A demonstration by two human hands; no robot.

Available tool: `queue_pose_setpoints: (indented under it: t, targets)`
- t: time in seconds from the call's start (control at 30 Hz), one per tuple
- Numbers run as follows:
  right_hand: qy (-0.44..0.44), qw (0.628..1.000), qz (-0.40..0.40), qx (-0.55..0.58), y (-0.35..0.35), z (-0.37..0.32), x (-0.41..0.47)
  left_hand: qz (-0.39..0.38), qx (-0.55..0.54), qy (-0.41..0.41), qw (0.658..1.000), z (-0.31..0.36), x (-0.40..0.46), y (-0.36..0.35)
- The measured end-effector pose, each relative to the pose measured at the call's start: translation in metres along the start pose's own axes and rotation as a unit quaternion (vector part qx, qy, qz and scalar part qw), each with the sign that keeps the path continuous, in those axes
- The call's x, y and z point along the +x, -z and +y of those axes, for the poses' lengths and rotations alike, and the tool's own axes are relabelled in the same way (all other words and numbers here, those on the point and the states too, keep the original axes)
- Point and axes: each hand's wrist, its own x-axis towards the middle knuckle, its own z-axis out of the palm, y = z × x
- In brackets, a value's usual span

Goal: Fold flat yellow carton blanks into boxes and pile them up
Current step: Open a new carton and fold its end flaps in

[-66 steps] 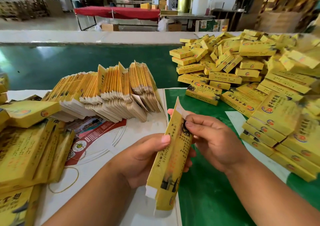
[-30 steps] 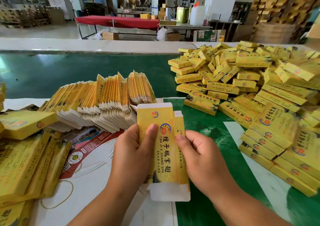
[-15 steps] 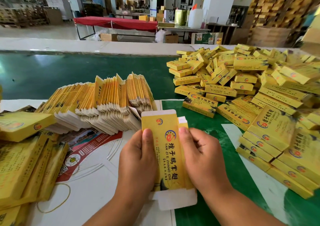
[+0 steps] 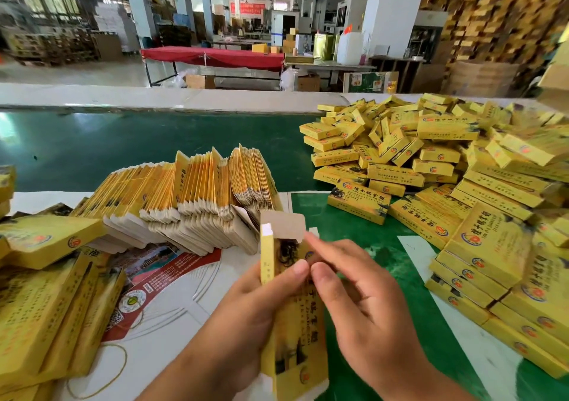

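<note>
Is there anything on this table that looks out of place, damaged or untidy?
Nothing looks damaged. The finished boxes on the right lie in a loose, jumbled heap at mixed angles, not a neat pile. A stray rubber band lies on the white sheet at lower left. The flat blanks stand fanned in a row.

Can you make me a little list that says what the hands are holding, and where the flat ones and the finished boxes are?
held thing: yellow carton, opened up, top flap not yet tucked
left hand: grips the carton
right hand: fingers on the carton's upper part
flat blanks: fanned row just behind the hands
finished boxes: big loose pile on the right
under it all: green table
</note>
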Motion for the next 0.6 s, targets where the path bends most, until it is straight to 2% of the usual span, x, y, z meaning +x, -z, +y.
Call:
queue_pose_setpoints:
  t: [0.1, 0.17, 0.27, 0.47, 0.6]
  targets:
    - [-0.027, 0.998, 0.061, -0.004, 0.010, 0.006, 0.004, -0.028, -0.053, 0.004, 0.998, 0.004, 0.000, 0.009]
    - [-0.056, 0.995, 0.068, 0.044, 0.012, 0.010, 0.005, -0.060, -0.071, 0.004, 0.996, 0.003, 0.000, 0.012]
    - [-0.060, 0.994, 0.021, 0.088, 0.013, 0.011, 0.004, -0.125, -0.078, -0.001, 0.989, 0.003, -0.001, 0.013]
    - [-0.040, 0.986, -0.058, 0.148, 0.018, 0.012, 0.006, -0.162, -0.098, 0.022, 0.982, 0.004, 0.000, 0.017]
    - [-0.028, 0.983, -0.083, 0.161, 0.020, 0.013, 0.006, -0.182, -0.100, 0.036, 0.978, 0.001, 0.002, 0.017]
